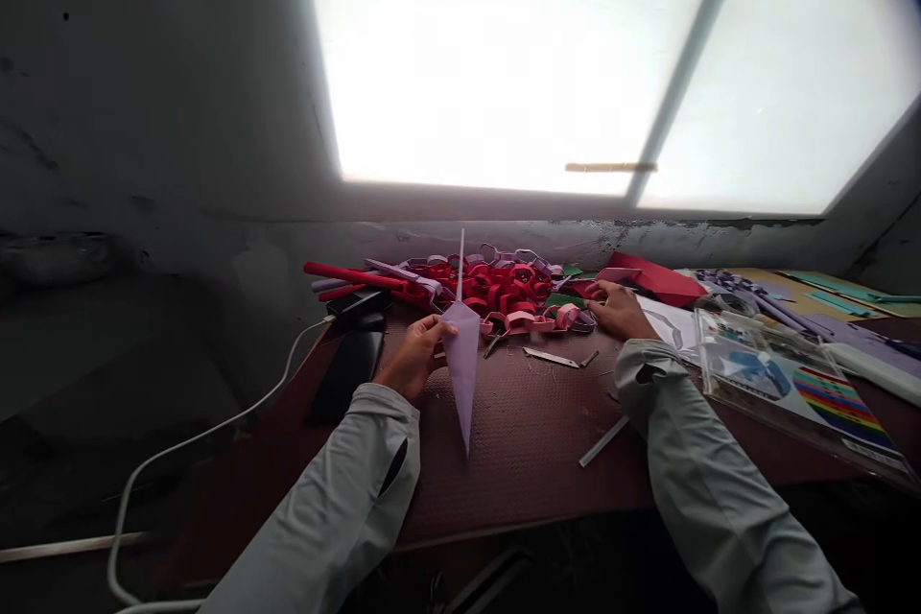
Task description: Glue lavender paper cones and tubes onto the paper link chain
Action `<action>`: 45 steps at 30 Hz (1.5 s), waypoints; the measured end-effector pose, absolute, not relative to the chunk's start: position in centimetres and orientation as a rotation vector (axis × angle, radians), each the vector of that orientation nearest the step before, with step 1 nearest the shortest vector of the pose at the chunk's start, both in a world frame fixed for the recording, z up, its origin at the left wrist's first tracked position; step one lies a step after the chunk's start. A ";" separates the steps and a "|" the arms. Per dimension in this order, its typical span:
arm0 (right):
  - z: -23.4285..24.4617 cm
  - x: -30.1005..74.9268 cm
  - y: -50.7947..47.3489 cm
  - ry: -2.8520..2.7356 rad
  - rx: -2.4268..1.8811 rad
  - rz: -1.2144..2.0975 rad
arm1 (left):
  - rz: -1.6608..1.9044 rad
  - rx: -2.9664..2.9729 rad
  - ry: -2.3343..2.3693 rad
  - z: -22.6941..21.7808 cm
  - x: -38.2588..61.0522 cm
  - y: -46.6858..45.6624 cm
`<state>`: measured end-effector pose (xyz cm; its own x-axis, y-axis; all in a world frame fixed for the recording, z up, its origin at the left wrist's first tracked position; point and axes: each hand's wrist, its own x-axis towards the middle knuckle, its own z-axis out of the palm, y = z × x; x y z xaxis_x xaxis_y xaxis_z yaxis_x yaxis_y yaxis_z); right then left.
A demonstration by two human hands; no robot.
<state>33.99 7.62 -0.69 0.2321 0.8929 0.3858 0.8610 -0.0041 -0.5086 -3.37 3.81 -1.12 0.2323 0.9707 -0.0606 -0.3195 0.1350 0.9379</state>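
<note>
My left hand [418,353] pinches the edge of a folded lilac paper [462,355], which stands upright over the table. The paper has a wide middle, a long point hanging down and a thin strip rising above it. My right hand [617,309] is stretched to the right end of the paper chain pile, its fingers bent and apart near a green paper piece [565,300]. What its fingertips touch is hard to make out. Red and pink paper chains [514,293] lie between and beyond the hands.
A cutter blade [551,358] lies on the dark red table [518,460]. A clear strip [602,441] is near my right sleeve. At left are a black phone [346,374] and white cable [216,422]. A clear plastic packet [798,384] and red folded paper [651,278] are at right.
</note>
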 end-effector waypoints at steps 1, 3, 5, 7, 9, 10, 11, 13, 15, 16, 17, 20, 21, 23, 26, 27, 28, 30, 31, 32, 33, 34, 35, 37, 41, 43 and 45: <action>-1.0 35.3 7.8 -1.624 -1.902 0.063 | 1.151 0.965 0.850 -1.0 -3.4 3.9; -2.1 37.0 8.0 -1.651 -2.003 0.077 | 1.221 0.932 0.853 -0.8 -3.5 4.1; -3.4 37.6 8.2 -1.678 -2.074 0.101 | 1.300 0.903 0.860 -0.7 -4.0 4.5; -4.3 37.7 8.5 -1.707 -2.100 0.117 | 1.380 0.864 0.872 -0.6 -4.5 4.9; -4.6 37.6 8.8 -1.741 -2.063 0.119 | 1.471 0.825 0.889 -0.5 -4.9 5.3; -4.4 37.4 8.9 -1.758 -2.017 0.115 | 1.519 0.827 0.905 -0.4 -5.0 5.4; -4.0 37.2 8.8 -1.772 -1.948 0.106 | 1.560 0.851 0.920 -0.3 -5.0 5.4; -2.9 36.4 8.3 -1.770 -1.770 0.059 | 1.591 0.969 0.927 -0.1 -4.7 5.1; -1.6 35.1 7.2 -1.716 -1.502 0.025 | 1.517 1.126 0.895 0.1 -4.3 4.5; -1.0 34.3 6.6 -1.676 -1.351 0.039 | 1.454 1.191 0.871 0.2 -4.1 4.1; -0.5 33.5 6.0 -1.636 -1.219 0.087 | 1.379 1.242 0.856 0.3 -3.9 3.8; 0.4 31.5 4.5 -1.516 -1.057 0.344 | 1.135 1.365 0.844 0.5 -3.8 2.9; 0.4 31.0 4.3 -1.470 -1.068 0.434 | 1.067 1.401 0.830 0.6 -3.9 2.7; 0.2 30.4 4.3 -1.359 -1.088 0.622 | 0.976 1.475 0.790 0.7 -4.1 2.5; -0.3 30.1 4.7 -1.238 -1.025 0.902 | 0.899 1.576 0.747 0.7 -4.3 2.5; -0.4 30.0 4.8 -1.222 -0.986 0.973 | 0.877 1.605 0.745 0.6 -4.3 2.6; -0.4 29.9 4.8 -1.218 -0.939 1.024 | 0.860 1.627 0.744 0.6 -4.3 2.6; -0.3 29.7 4.7 -1.227 -0.829 1.071 | 0.845 1.660 0.748 0.4 -4.3 2.7; -0.1 29.7 4.6 -1.230 -0.775 1.076 | 0.842 1.677 0.754 0.3 -4.3 2.8; 0.0 29.6 4.5 -1.230 -0.729 1.077 | 0.834 1.695 0.760 0.3 -4.4 2.9; 0.1 29.6 4.5 -1.225 -0.698 1.075 | 0.822 1.716 0.770 0.3 -4.5 2.9; 0.3 29.7 4.5 -1.210 -0.685 1.069 | 0.810 1.738 0.785 0.3 -4.6 3.0; 0.3 29.7 4.5 -1.187 -0.688 1.058 | 0.802 1.758 0.808 0.3 -4.7 3.1; 0.2 30.0 4.8 -1.121 -0.720 1.017 | 0.808 1.780 0.860 0.4 -5.0 3.2; -0.3 30.5 5.5 -1.029 -0.785 0.919 | 0.837 1.784 0.932 0.7 -5.2 3.3; -0.5 30.5 5.7 -1.017 -0.786 0.906 | 0.834 1.769 0.941 0.6 -5.1 3.3; -0.6 30.4 5.7 -1.025 -0.783 0.905 | 0.841 1.747 0.939 0.4 -4.8 3.3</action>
